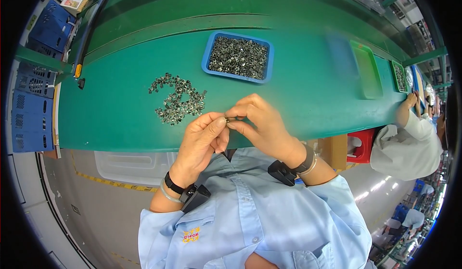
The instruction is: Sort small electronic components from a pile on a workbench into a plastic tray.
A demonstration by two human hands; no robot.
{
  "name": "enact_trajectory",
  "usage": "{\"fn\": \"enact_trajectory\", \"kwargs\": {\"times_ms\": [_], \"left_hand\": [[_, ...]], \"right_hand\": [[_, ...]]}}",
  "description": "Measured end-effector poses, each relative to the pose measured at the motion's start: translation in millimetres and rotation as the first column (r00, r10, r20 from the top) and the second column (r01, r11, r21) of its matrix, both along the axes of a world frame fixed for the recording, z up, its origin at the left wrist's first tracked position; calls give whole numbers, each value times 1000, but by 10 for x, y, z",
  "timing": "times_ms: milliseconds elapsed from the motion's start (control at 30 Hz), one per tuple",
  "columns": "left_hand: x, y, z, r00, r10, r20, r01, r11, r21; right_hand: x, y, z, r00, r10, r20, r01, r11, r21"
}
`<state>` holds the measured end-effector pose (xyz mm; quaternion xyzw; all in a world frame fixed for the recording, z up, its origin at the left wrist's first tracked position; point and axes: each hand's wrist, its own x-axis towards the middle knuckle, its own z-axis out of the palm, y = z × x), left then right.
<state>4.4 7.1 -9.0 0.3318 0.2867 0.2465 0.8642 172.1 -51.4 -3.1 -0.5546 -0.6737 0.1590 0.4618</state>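
Both my hands meet over the near edge of the green table, fingertips together. A small dark, shiny metal part (227, 120) is pinched between them, mostly covered by the fingers. My left hand (199, 137) holds it between thumb and forefinger, the other fingers curled. My right hand (262, 127) grips it from the other side with thumb and fingers. Beyond my left hand lies a loose pile of small metal parts (180, 100), spread out on the table. Farther off, a blue tray (205, 60) is filled with many similar small parts.
At the right are a green tray (368, 72) and a smaller green tray of parts (399, 76). A co-worker (409, 144) sits there beside a red stool (364, 144). Blue crates (32, 110) stand at the left. A clear plastic bin (134, 165) is under the table edge.
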Motion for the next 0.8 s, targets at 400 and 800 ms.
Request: {"fn": "enact_trajectory", "kwargs": {"times_ms": [400, 800], "left_hand": [[-6, -9, -11, 999, 44, -7, -44, 999, 4], [-2, -43, -1, 995, 20, 97, -17, 999, -30]], "right_hand": [[-23, -11, -6, 1000, -6, -18, 6, 1000, 29], [-36, -50, -23, 998, -7, -65, 10, 999, 53]]}}
